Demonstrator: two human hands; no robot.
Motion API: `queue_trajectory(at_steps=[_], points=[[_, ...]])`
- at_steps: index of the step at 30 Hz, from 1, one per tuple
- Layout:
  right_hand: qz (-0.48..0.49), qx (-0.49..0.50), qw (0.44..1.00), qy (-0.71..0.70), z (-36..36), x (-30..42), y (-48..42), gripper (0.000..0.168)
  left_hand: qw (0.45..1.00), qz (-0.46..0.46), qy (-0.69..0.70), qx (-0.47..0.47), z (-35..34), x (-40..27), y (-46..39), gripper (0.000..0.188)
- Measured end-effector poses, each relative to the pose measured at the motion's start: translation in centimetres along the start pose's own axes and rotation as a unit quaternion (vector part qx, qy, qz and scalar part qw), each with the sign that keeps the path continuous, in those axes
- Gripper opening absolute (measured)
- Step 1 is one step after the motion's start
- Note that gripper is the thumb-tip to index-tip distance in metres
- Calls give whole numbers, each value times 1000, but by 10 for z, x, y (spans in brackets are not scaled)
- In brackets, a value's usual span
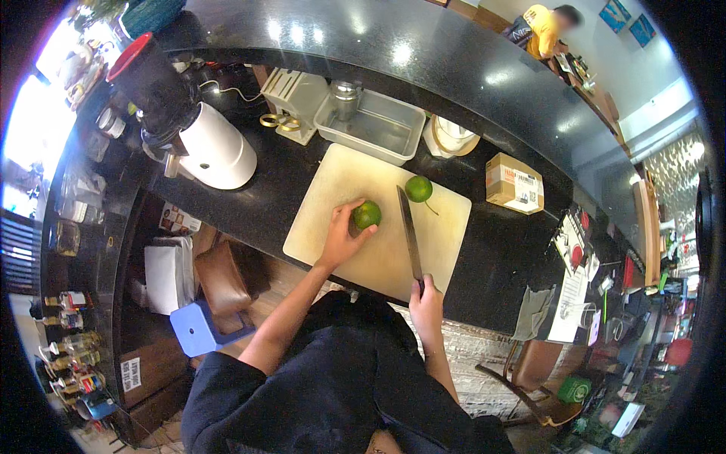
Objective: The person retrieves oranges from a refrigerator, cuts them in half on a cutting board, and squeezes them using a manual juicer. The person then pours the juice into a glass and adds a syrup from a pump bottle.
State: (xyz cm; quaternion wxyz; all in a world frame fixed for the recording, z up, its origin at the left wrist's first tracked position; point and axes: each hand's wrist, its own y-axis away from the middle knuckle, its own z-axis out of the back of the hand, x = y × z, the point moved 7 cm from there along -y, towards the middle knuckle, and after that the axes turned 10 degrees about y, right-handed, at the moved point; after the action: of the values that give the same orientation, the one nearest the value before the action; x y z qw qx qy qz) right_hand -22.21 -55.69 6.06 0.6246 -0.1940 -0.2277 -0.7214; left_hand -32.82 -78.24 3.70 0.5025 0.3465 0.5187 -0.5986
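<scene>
A pale cutting board [374, 264] lies on the black counter in front of me. My left hand [345, 235] holds a round green citrus fruit [367, 215] on the board, thumb on the near side and fingers on the far side. In my right hand [426, 303] is the handle of a long kitchen knife [411, 232]. Its dark blade points away from me over the board, apart from the held fruit. Just right of the knife's tip rests a second green citrus fruit [418, 189] with a thin stem.
Beyond the board are a clear plastic bin [391, 122] holding a metal canister [345, 101], and gold-handled scissors [281, 122]. A white juicer [221, 150] stands left, a taped cardboard box [513, 183] right. A raised dark ledge [363, 28] runs behind. Far off is a person in yellow [541, 31].
</scene>
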Motion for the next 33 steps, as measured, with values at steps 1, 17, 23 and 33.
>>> queue_trajectory(at_steps=[1, 17, 23, 33], points=[[3, -2, 1000, 3, -3, 6, -1, 16, 1000, -13, 11, -18, 4, 1, -1, 49], [64, 36, 996, 56, -34, 65, -3, 21, 989, 5, 91, -113, 21, 15, 1, 27], [99, 4, 994, 39, -34, 86, -4, 16, 989, 16, 94, -117, 20, 21, 3, 27], [93, 25, 995, 26, -39, 88, -9, 17, 988, 22, 91, -127, 21, 17, 0, 29]])
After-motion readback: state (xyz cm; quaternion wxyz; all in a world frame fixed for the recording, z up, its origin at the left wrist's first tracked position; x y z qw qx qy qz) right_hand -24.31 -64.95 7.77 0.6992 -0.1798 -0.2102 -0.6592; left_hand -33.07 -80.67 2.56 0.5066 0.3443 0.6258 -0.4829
